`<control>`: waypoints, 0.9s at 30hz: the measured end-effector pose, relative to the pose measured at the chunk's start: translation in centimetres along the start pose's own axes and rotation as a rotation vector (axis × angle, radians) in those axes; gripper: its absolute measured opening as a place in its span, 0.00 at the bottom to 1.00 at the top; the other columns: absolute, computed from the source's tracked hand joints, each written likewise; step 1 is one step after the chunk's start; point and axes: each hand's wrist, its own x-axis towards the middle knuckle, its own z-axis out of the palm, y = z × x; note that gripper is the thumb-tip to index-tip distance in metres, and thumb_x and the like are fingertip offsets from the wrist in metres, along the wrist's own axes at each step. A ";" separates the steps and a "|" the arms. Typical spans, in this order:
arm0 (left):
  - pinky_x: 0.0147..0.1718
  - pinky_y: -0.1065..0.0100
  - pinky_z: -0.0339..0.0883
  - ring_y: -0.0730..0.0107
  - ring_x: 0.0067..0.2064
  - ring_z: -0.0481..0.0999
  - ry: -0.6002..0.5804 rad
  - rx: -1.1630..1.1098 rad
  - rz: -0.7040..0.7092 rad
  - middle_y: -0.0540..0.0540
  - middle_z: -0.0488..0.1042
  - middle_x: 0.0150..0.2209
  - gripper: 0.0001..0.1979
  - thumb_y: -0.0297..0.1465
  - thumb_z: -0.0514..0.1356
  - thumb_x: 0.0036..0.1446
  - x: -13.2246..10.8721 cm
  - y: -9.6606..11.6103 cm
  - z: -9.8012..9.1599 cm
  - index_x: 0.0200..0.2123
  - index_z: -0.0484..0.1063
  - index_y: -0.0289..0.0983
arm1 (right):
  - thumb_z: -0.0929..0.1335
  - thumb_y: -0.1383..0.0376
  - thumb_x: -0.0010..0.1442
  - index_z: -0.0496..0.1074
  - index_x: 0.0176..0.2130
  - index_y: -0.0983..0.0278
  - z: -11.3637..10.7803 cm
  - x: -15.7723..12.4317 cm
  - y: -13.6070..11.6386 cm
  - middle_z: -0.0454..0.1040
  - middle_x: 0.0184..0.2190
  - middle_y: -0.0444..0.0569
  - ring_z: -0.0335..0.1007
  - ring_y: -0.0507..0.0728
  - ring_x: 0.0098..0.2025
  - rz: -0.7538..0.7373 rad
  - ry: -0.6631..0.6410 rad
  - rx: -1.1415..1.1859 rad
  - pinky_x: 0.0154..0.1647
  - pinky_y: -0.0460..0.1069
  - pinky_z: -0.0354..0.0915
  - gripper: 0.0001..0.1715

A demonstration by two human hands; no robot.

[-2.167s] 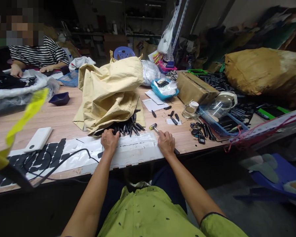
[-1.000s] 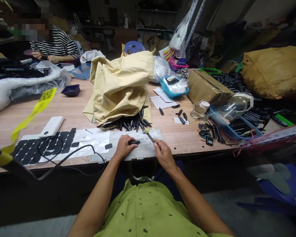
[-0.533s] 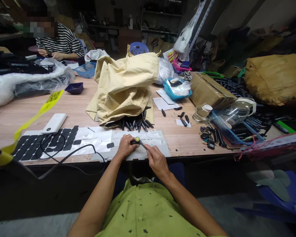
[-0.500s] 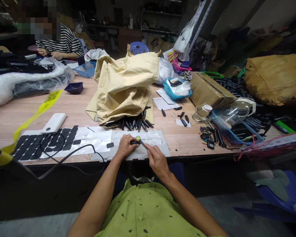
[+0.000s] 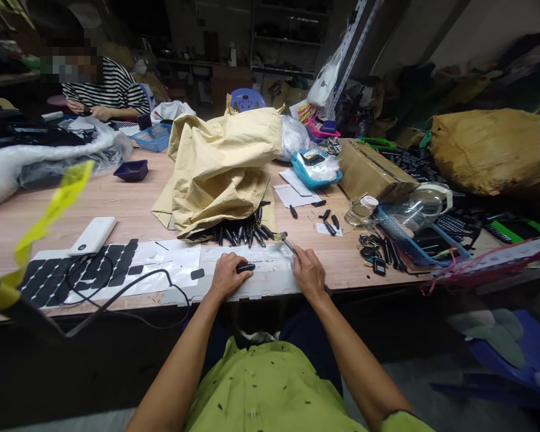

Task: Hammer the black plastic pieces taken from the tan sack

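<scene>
My left hand (image 5: 227, 275) is closed on a small black piece (image 5: 245, 268), holding it over the grey board (image 5: 270, 281) at the table's front edge. To the right, my right hand (image 5: 308, 270) grips the handle of a small hammer (image 5: 289, 244); its head points away from me, near the board's far right corner. Just behind the board, a pile of black pieces (image 5: 247, 231) spills from under a large beige sack (image 5: 225, 168). Several loose black pieces (image 5: 329, 228) lie to the right of the sack.
A white power bank (image 5: 93, 235) with a black cable rests on a dark-patterned sheet (image 5: 49, 279) at left. Keys (image 5: 373, 249), a glass jar (image 5: 360, 211), a blue basket (image 5: 432, 261) and a cardboard box (image 5: 373, 171) stand at right. Another person (image 5: 121, 90) sits far left.
My right hand has moved right, taking the hammer away from the black piece in my left hand. The hammer head now lies further back. The whole view has shifted slightly.
</scene>
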 end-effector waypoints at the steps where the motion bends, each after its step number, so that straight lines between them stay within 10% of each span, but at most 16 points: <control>1: 0.46 0.58 0.65 0.57 0.44 0.72 -0.003 0.002 0.007 0.47 0.76 0.35 0.07 0.32 0.68 0.53 0.0 -0.1 0.0 0.37 0.80 0.42 | 0.64 0.69 0.66 0.78 0.54 0.59 0.1 0.8 0.6 0.74 0.38 0.51 0.68 0.57 0.41 0.025 0.002 -0.061 0.39 0.49 0.62 0.21; 9: 0.47 0.56 0.66 0.56 0.44 0.72 -0.021 0.010 0.090 0.45 0.76 0.37 0.07 0.36 0.66 0.57 -0.8 -0.1 -0.3 0.39 0.81 0.43 | 0.65 0.68 0.66 0.77 0.52 0.58 1.9 2.0 1.8 0.70 0.38 0.52 0.62 0.59 0.42 0.070 0.041 -0.257 0.37 0.50 0.53 0.18; 16: 0.59 0.48 0.60 0.46 0.60 0.66 -0.260 0.080 0.515 0.42 0.71 0.61 0.08 0.35 0.70 0.52 -6.4 3.1 2.1 0.37 0.81 0.44 | 0.64 0.68 0.66 0.76 0.53 0.59 1.7 2.0 1.2 0.71 0.40 0.53 0.63 0.60 0.44 0.090 0.013 -0.297 0.38 0.51 0.55 0.18; 27: 0.66 0.46 0.53 0.47 0.67 0.61 -0.298 0.289 0.505 0.43 0.55 0.73 0.13 0.28 0.66 0.53 -7.0 3.0 5.5 0.44 0.77 0.41 | 0.65 0.68 0.65 0.77 0.50 0.60 1.5 1.9 1.6 0.71 0.39 0.52 0.63 0.59 0.43 0.086 0.037 -0.315 0.38 0.51 0.54 0.17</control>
